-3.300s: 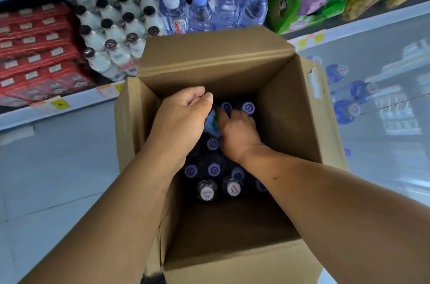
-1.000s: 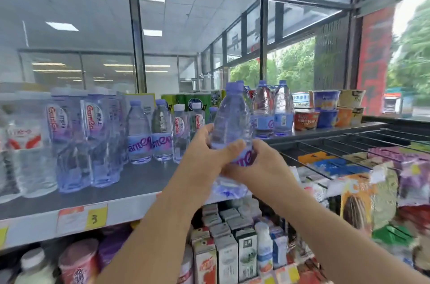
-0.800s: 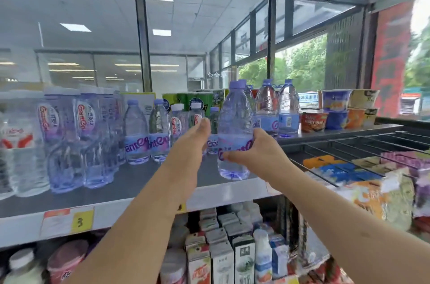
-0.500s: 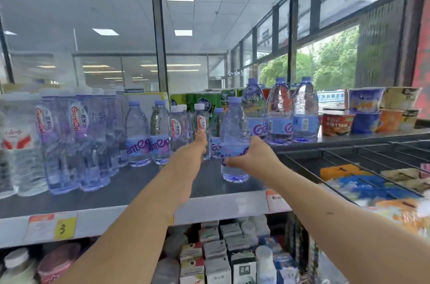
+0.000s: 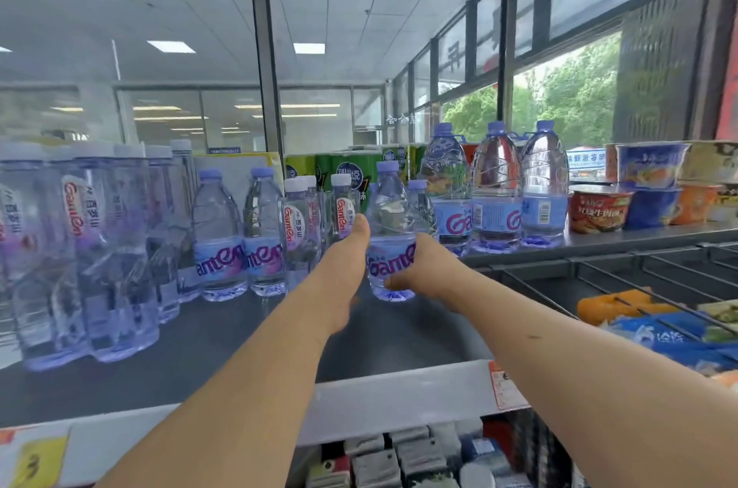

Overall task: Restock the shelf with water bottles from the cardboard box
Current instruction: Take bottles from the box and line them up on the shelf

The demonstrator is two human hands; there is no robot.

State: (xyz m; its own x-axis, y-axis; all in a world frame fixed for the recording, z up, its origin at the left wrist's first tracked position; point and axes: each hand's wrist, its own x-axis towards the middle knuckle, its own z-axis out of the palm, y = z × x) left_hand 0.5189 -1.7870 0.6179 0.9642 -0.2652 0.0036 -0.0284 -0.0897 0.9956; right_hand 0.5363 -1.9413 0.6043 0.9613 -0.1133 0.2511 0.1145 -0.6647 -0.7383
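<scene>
Clasps Ganten bottle w/ R grip, steadies w/ flat L grip at 9 o'clock; best kept upright, eased back on shelf.

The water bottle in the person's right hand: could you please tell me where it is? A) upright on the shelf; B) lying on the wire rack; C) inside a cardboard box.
A: the water bottle stands upright on the grey shelf, the right hand gripping its label, with small bottles to its left and large jugs to its right.
</scene>
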